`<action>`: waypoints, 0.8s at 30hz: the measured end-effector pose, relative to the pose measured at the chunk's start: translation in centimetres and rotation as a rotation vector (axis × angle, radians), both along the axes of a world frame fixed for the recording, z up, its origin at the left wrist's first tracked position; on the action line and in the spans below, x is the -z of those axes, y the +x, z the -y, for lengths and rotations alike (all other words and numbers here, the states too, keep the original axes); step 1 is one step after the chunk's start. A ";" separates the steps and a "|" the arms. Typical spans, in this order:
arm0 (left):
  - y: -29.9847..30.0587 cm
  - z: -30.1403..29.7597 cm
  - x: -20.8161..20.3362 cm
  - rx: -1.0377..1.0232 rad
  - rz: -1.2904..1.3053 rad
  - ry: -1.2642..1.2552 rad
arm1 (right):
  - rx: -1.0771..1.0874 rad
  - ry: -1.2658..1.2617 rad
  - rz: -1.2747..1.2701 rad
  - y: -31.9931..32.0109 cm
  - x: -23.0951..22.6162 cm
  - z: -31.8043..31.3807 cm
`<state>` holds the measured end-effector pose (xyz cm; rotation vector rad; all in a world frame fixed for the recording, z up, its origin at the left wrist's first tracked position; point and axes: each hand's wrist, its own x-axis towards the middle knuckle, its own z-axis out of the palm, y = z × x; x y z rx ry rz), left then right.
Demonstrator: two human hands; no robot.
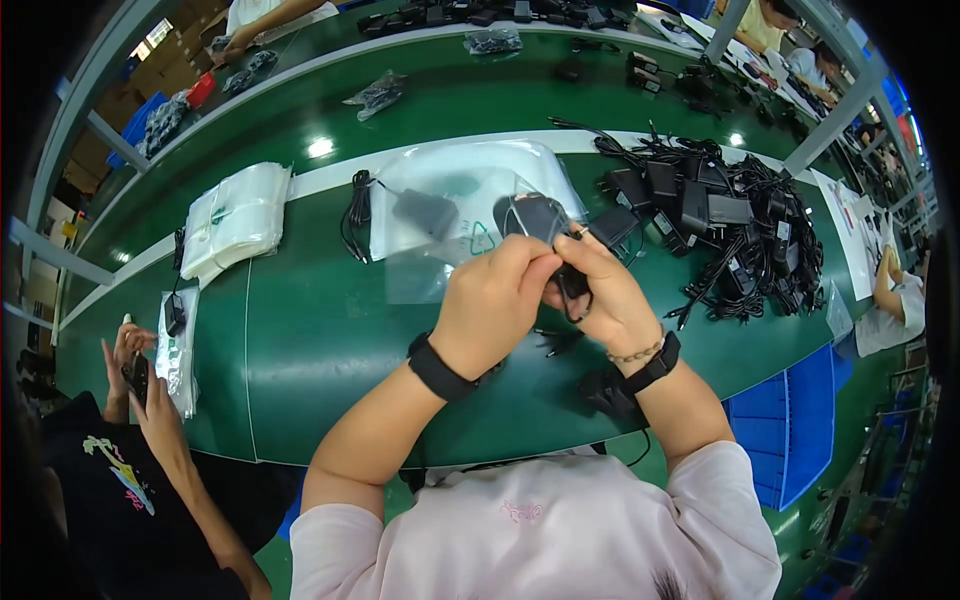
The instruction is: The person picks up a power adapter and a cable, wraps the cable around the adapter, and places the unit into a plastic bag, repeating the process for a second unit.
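Pinching, the left hand [490,305] holds a looped black cord [572,282] just beside a dark, boxy adapter [533,214], seen against white plastic bags [480,160]; the right hand [612,300] grips the cord too, near a tangled adapter heap [725,210].

The hands [490,305] partly hide the black cord [577,314], a dark shape [425,212] looks blurred through the clear bag [415,287], cables [735,275] partly cover adapters [693,208] near the tabletop's [320,370] right edge, and a co-worker [280,14] beyond its far edge is cropped.
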<state>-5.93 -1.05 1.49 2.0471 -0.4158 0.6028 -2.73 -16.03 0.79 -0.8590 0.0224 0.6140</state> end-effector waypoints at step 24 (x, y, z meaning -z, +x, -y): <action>-0.8 -1.8 -1.7 -0.066 0.114 0.444 | -0.223 -0.488 0.405 2.7 0.4 -3.3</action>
